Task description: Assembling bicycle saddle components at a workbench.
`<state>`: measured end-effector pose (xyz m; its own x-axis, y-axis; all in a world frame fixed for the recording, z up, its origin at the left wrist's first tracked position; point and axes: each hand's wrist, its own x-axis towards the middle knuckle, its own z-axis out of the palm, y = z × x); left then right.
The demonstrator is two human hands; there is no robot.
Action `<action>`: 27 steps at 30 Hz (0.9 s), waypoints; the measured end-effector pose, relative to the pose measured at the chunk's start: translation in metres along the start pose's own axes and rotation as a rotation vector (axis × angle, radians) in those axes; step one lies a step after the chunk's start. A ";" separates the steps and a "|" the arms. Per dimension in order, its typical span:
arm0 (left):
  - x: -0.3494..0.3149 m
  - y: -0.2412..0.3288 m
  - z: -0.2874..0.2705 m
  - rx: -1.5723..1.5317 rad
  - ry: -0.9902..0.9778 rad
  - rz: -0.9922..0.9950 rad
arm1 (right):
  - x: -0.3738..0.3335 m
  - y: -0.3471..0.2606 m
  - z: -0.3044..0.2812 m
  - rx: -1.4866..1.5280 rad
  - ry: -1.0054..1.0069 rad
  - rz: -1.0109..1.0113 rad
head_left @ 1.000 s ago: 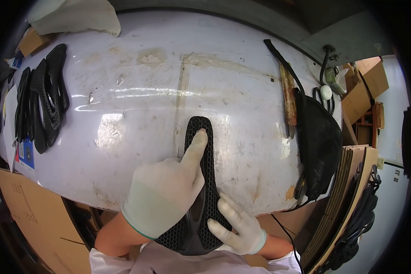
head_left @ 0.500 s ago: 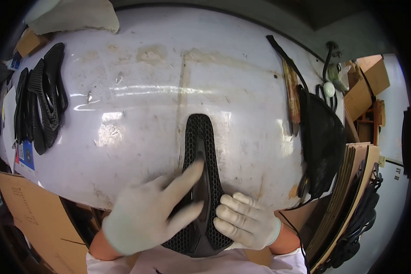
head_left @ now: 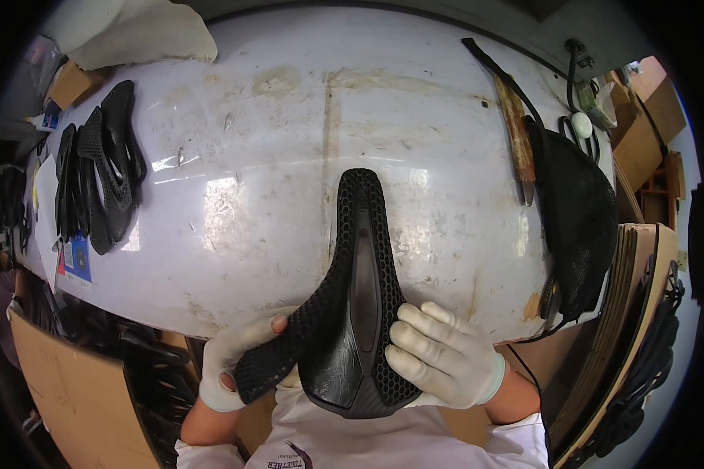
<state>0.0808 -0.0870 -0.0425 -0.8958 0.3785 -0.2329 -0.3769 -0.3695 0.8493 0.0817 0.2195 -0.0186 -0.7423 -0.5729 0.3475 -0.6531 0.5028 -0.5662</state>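
A black bicycle saddle (head_left: pixel 332 367) lies in front of me, its narrow nose pointing away over the table. My left hand (head_left: pixel 231 348), in a white glove with bare fingertips, grips the left wing of the black honeycomb saddle pad (head_left: pixel 278 356). That wing stands away from the saddle, baring a smooth, glossy black surface. On the right side the pad lies against the saddle. My gloved right hand (head_left: pixel 446 356) is closed around the saddle's right edge, fingers on top; its thumb is hidden underneath.
Several black honeycomb pads (head_left: pixel 105 168) lie at the left of the white table (head_left: pixel 274 211). To the right are a worn wooden strip (head_left: pixel 516 129), a black mesh bag (head_left: pixel 579 219) and a cable. Cardboard sheets (head_left: pixel 633 313) stand beyond the right edge, cardboard (head_left: pixel 74 375) at the lower left.
My left hand has moved from over the saddle's middle out to its left side and gripped the pad's left wing, now lifted off. My right hand keeps its hold; the view has shifted slightly.
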 end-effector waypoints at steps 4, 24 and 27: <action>0.017 0.015 -0.001 0.831 -0.334 0.302 | -0.001 0.000 0.001 0.002 -0.027 0.006; 0.024 0.042 0.009 1.302 -0.444 0.453 | -0.002 0.001 0.003 -0.024 0.010 0.010; 0.021 0.038 0.010 1.301 -0.440 0.420 | -0.005 0.002 0.003 -0.042 -0.006 0.002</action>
<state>0.0501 -0.0846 -0.0107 -0.6497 0.7539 0.0978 0.5867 0.4154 0.6951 0.0841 0.2211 -0.0237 -0.7431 -0.5755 0.3415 -0.6571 0.5307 -0.5354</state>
